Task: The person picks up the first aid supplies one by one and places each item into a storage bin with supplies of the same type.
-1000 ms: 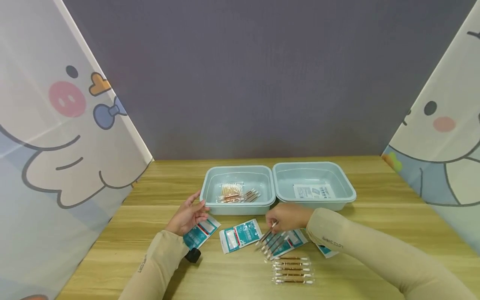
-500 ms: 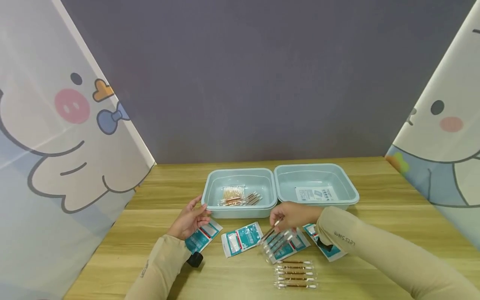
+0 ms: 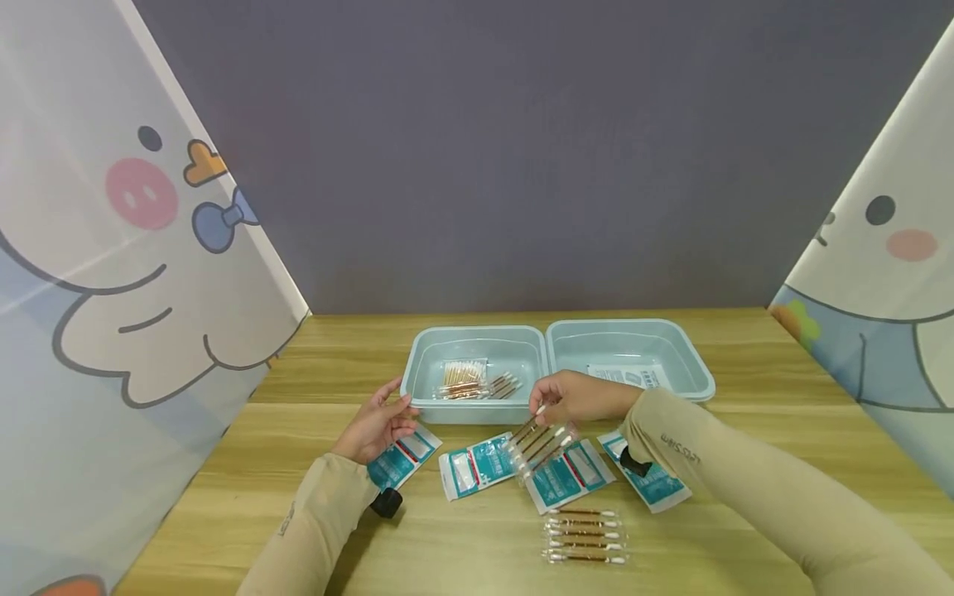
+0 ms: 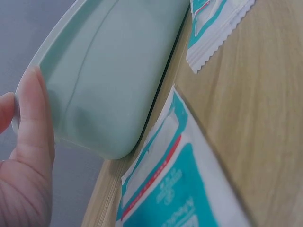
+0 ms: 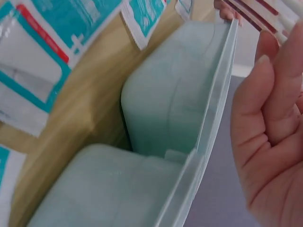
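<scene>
My right hand (image 3: 581,397) pinches one end of a clear strip of iodine cotton swabs (image 3: 537,443), brown sticks with white tips. The strip hangs tilted above the teal-and-white packets, in front of the left basin. In the right wrist view, part of the swab strip (image 5: 253,14) shows at the fingertips, cut by the frame edge. My left hand (image 3: 380,426) holds the near left corner of the light blue left basin (image 3: 477,412); the left wrist view shows its fingers at the basin rim. Inside lie a pack of white-tipped swabs (image 3: 464,372) and strips of brown swabs (image 3: 503,386).
The right basin (image 3: 701,385) stands beside the left one, with a white printed packet (image 3: 626,374) inside. Teal-and-white packets (image 3: 477,466) lie in a row before the basins. Another strip of brown swabs (image 3: 585,536) rests near the front. A dark wall (image 3: 522,165) rises behind.
My right hand has lifted the swab strip off the packets and moved it up towards the left basin. The left hand stays at the basin corner.
</scene>
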Action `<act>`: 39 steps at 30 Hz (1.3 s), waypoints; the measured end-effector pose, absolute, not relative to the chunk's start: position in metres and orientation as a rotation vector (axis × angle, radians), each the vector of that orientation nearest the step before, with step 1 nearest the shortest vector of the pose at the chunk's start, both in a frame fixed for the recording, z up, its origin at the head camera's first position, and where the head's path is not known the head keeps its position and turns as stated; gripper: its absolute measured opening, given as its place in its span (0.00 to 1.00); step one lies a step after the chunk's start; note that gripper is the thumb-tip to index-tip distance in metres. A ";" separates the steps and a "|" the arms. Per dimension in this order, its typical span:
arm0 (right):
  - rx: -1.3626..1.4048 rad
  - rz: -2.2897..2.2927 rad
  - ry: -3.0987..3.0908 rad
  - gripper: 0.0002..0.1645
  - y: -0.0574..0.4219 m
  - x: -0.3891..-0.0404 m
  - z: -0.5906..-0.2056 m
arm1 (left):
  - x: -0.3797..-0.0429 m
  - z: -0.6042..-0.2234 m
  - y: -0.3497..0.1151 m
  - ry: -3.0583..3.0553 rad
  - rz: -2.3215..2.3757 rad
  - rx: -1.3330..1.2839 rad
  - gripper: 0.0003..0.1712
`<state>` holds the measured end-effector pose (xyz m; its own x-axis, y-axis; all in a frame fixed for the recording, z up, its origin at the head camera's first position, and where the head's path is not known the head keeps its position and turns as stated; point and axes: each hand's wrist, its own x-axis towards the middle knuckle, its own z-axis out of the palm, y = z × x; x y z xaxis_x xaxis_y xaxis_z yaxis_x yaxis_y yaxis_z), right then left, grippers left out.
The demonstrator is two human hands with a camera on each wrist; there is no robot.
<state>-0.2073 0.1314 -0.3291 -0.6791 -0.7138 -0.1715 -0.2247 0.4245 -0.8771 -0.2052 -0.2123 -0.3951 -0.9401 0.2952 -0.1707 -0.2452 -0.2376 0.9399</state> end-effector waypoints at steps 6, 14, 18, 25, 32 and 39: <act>-0.772 -1.233 2.189 0.04 0.132 -0.223 -0.323 | -0.204 -0.392 -0.211 1.670 2.227 0.037 0.36; -0.644 -1.399 2.160 0.12 0.134 -0.247 -0.318 | -0.206 -0.390 -0.211 1.670 2.232 0.055 0.37; -0.597 -1.463 2.169 0.14 0.130 -0.254 -0.318 | -0.206 -0.387 -0.210 1.675 2.215 0.044 0.37; -0.555 -1.542 2.146 0.14 0.118 -0.264 -0.316 | -0.203 -0.388 -0.210 1.646 2.228 0.035 0.37; -0.459 -1.594 2.172 0.15 0.103 -0.264 -0.312 | -0.200 -0.388 -0.212 1.643 2.225 0.045 0.38; -0.471 -1.571 2.207 0.20 0.095 -0.269 -0.309 | -0.202 -0.388 -0.212 1.645 2.219 0.047 0.38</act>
